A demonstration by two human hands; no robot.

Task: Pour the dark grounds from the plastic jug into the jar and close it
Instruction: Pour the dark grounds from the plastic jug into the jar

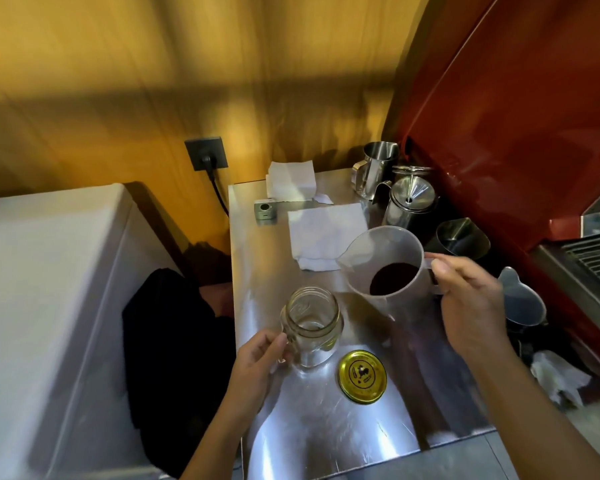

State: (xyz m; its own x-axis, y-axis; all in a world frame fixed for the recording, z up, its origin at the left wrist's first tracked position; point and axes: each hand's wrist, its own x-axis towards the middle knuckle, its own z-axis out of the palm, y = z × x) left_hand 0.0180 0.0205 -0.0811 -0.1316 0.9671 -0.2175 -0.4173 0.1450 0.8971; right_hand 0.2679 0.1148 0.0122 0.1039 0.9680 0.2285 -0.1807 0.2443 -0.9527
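Note:
A clear glass jar (313, 325) with a side handle stands open and empty on the steel counter (326, 424). My left hand (257, 367) grips its handle from the left. To its right I hold a translucent plastic jug (383, 263) by the handle with my right hand (471, 306). The jug is lifted and tilted a little, its spout toward the jar, with dark grounds (392, 278) in the bottom. The jar's yellow lid (362, 376) lies flat on the counter, just right of the jar.
Folded white cloths (326, 237) and a small grey device (265, 210) lie at the back of the counter. Several steel pitchers (411, 202) crowd the back right beside a red machine (520, 133). A white appliance (49, 306) and a black cloth (174, 358) are on the left.

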